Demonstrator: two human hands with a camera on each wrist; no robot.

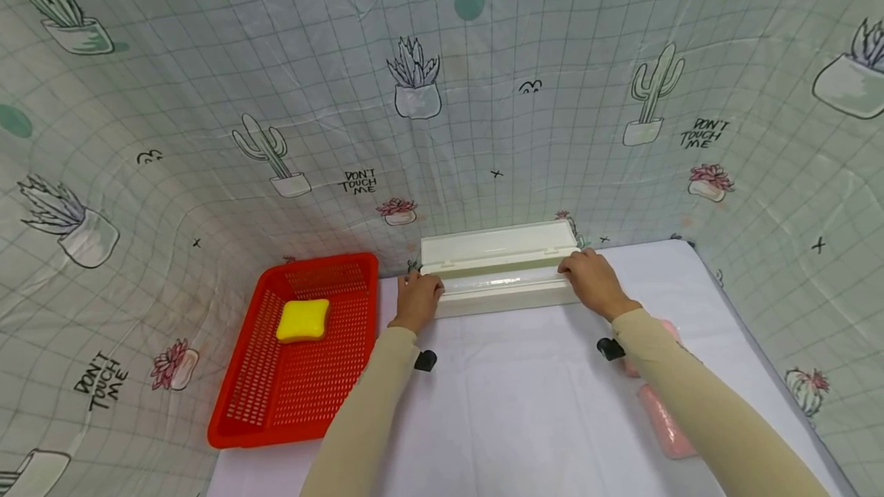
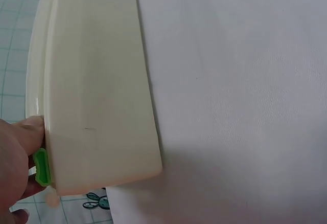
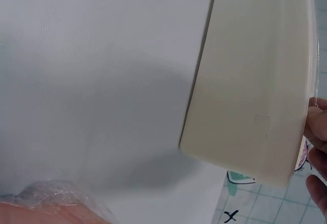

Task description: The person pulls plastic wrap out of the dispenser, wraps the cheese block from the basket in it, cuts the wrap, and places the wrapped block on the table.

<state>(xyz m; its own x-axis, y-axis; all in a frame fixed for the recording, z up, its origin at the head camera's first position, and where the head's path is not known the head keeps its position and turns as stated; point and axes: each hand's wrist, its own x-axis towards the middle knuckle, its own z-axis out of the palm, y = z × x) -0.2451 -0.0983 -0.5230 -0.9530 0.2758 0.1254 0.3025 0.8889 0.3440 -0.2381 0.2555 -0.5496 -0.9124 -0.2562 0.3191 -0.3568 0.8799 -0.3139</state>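
Note:
A long cream cling film dispenser (image 1: 507,301) lies at the back of the table, its lid (image 1: 499,242) raised. Clear cling film (image 1: 503,281) stretches along its opening. At the left end, my left hand (image 1: 417,299) pinches the film's edge by the box rim. A small green plastic piece (image 2: 43,168) shows beside that thumb in the left wrist view. My right hand (image 1: 595,282) pinches the film at the opposite end, thumb against finger. In the right wrist view, the film's edge runs down to those fingers (image 3: 318,121); part of the hand is cut off.
A red perforated basket (image 1: 231,374) stands on the left, with a yellow sponge (image 1: 302,320) in it. Pink, film-wrapped things (image 1: 666,424) lie at the right, partly under my right forearm. A patterned cloth (image 1: 483,129) rises behind the white table (image 1: 511,405).

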